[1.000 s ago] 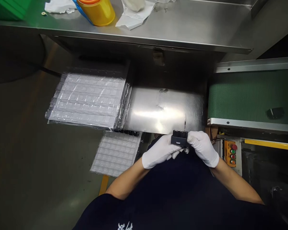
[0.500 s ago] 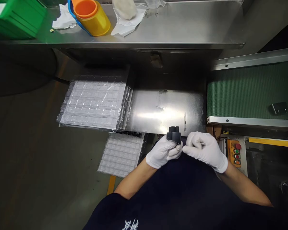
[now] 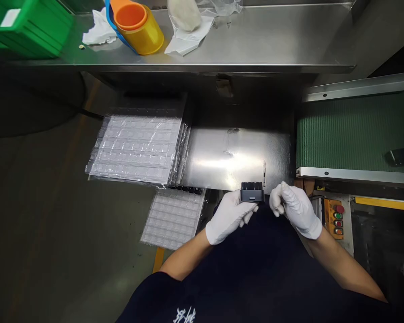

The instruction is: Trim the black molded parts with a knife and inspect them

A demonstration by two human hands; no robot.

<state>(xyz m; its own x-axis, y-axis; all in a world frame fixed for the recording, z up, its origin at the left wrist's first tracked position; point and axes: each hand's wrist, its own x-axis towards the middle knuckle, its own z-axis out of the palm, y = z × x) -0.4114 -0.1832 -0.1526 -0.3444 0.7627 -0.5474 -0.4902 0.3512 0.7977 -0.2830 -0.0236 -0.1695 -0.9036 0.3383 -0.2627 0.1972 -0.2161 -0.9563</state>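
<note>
1. Lower centre of frame, left hand (image 3: 226, 218) pinches the black part (image 3: 252, 194) from left and below, apparently to leave its top visible
2. Just right, right hand (image 3: 296, 208) curls, apart; can't tell if it's pinching anything

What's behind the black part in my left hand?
Past the black part, you can see the metal tabletop and a slim pointed tool; whatever the part itself covers can't be seen.

Shelf (image 3: 289, 40): steel, running across twelve o'clock.
Table (image 3: 212, 146): shiny steel, around the dial's centre.
Conveyor (image 3: 346, 134): green, ribbed, at three o'clock.
Floor (image 3: 77, 251): grey-green, at eight o'clock.
Light: brightest on the table, dim towards ten o'clock.
</note>
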